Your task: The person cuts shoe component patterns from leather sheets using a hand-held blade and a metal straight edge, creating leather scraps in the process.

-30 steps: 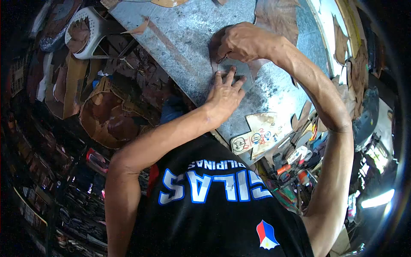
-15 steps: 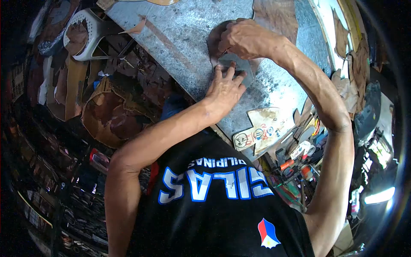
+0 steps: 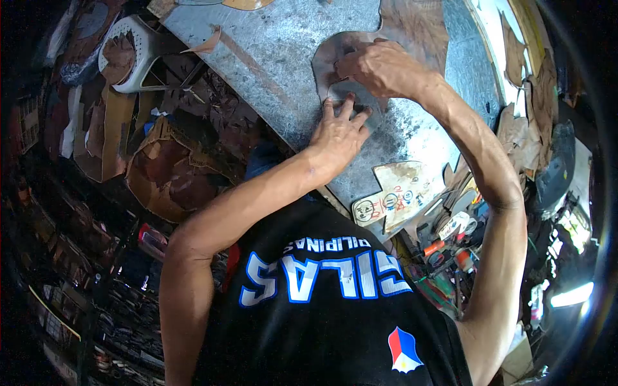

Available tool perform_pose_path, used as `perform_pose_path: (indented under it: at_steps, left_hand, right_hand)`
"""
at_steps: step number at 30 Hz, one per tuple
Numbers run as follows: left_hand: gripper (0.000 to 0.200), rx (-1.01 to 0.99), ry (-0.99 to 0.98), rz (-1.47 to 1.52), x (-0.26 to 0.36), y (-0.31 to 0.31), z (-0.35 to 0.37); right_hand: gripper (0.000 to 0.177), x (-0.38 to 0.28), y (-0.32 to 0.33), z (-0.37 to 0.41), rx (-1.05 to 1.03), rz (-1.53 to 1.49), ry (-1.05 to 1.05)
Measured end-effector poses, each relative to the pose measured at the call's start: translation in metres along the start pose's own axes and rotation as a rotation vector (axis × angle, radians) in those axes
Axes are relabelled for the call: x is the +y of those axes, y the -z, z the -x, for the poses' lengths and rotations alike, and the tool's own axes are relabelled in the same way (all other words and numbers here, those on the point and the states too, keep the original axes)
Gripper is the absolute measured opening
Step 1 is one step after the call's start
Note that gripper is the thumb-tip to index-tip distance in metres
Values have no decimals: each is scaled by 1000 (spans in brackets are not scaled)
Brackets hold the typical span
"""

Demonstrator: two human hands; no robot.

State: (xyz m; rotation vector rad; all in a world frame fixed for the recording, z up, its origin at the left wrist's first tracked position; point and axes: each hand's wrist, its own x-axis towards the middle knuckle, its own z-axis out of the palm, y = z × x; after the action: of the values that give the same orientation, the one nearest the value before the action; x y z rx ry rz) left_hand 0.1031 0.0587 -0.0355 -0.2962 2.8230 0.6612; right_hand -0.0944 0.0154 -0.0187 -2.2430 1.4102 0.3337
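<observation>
A brown sheet that looks like leather (image 3: 418,29) lies on the metal-topped table (image 3: 270,51), with a rounded lobe reaching left. My right hand (image 3: 386,67) is over that lobe, its fingers curled and closed; what they hold is hidden beneath the hand. Just below it, my left hand (image 3: 339,134) presses down with fingers spread flat. Under those fingertips is a thin grey flat piece (image 3: 368,98), perhaps a template, lying against the brown sheet. Its full outline is covered by my hands.
A marked cream template (image 3: 399,180) lies near the table's close edge. Tools and an orange-handled item (image 3: 433,247) crowd the right side. A white stool (image 3: 132,77) and a torn cardboard box (image 3: 145,186) with brown scraps stand left.
My right hand has shifted slightly right and down, uncovering more of the brown sheet's curved edge. My left hand stays pressed in place.
</observation>
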Motion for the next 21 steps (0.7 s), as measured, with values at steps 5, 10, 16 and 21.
perform_pose_path:
  at_steps: [5,10,16,21]
  left_hand:
    - [29,-33,13,-7,0,4,-1]
    - [30,-26,12,7,0,3,-1]
    - [32,-25,22,25,-1,3,-2]
    - [32,-70,8,22,-1,7,-2]
  right_hand:
    - [21,-9,-10,15,111,-75,-48]
    - [24,-12,-18,23,207,-136,-96]
    - [26,-14,-17,29,270,-177,-90]
    - [23,-15,-18,33,235,-207,-174]
